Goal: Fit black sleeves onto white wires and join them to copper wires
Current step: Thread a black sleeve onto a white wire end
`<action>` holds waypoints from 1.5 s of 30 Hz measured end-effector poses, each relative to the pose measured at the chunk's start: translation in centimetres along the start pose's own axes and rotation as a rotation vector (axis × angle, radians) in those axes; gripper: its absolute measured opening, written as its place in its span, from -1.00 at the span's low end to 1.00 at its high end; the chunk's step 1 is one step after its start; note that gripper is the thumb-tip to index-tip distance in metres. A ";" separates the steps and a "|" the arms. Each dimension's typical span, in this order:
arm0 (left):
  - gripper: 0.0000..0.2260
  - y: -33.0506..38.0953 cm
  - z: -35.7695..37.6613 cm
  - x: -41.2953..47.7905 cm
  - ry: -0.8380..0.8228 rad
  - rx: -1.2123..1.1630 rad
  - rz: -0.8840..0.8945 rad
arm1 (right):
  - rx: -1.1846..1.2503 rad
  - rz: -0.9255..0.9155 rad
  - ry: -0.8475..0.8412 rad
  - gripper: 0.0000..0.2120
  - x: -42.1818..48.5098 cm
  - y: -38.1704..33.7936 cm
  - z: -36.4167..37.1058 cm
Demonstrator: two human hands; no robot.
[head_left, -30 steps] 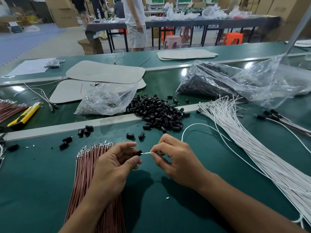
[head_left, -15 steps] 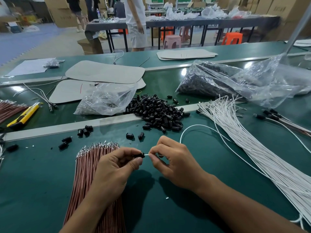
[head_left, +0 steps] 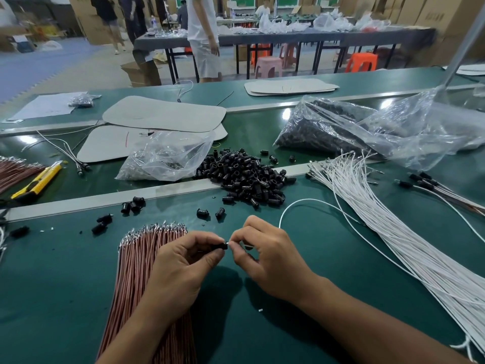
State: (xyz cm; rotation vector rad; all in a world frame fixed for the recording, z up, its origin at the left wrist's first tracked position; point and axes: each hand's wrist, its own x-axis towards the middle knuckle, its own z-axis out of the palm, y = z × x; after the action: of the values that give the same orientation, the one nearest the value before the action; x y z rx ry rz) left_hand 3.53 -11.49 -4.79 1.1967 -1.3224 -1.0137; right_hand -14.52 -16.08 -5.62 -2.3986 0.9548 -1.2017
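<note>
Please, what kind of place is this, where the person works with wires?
Most likely a factory assembly hall: long green workbenches, a heap of black sleeves, bundles of white wires and copper wires, and cardboard boxes stacked behind.

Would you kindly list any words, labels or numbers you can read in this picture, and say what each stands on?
No text is legible.
Cardboard box, far right: dark print, too blurred to read.
Yellow knife: no readable marking.

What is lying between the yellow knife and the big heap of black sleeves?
A crumpled clear plastic bag lies between the yellow knife and the heap of black sleeves, as the head view shows.
</note>
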 end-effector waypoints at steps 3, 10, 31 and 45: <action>-0.80 0.0 0.0 0.1 0.016 -0.023 0.002 | 0.079 0.061 0.024 -0.91 0.0 0.1 0.2; -0.84 -0.3 0.0 0.2 0.047 -0.064 -0.015 | 0.118 0.115 0.008 -0.88 -0.1 -0.2 0.9; -0.83 -0.1 -0.1 0.0 0.031 -0.059 -0.090 | 0.140 0.150 -0.019 -0.94 -0.1 -0.2 0.7; -0.82 -0.2 -0.2 0.1 -0.003 0.106 -0.047 | 0.136 0.134 -0.035 -0.96 -0.1 -0.2 0.5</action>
State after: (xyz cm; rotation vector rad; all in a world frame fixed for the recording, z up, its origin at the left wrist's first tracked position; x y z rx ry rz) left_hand 3.75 -11.58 -4.95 1.3115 -1.3698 -0.9892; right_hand -14.05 -15.88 -5.89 -2.2060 0.9734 -1.1349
